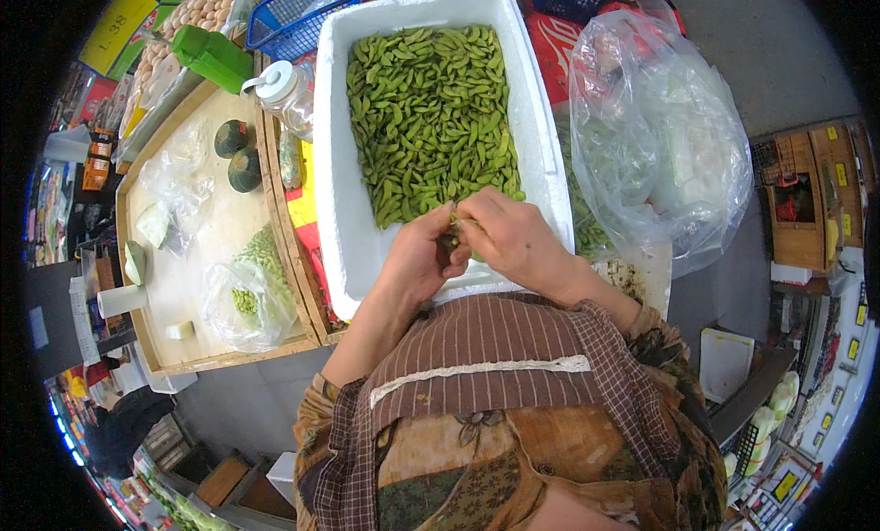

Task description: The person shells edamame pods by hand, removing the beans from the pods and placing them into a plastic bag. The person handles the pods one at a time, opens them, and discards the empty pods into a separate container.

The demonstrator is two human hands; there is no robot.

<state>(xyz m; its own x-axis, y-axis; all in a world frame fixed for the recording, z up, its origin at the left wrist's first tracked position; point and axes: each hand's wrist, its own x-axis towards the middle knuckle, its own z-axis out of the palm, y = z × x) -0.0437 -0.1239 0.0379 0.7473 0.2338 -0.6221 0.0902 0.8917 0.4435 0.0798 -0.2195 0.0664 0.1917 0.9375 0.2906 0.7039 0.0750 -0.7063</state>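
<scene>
A white foam box [550,187] stands before me, its far part covered with a thick layer of green soybean pods [430,111]. Over the near edge of that layer, my left hand [423,252] and my right hand [515,239] meet fingertip to fingertip. Both grip a small green pod, mostly hidden by the fingers. The left palm is curled upward, with small greenish bits partly visible in it. The near end of the box shows bare white foam around my wrists.
Left of the box, a wooden-rimmed tray [313,311] carries two dark green squashes [244,170] and a plastic bag of shelled beans [247,307]. A lidded plastic jar [285,94] and blue basket [295,22] stand beyond. At right bulges a large clear plastic bag [660,139].
</scene>
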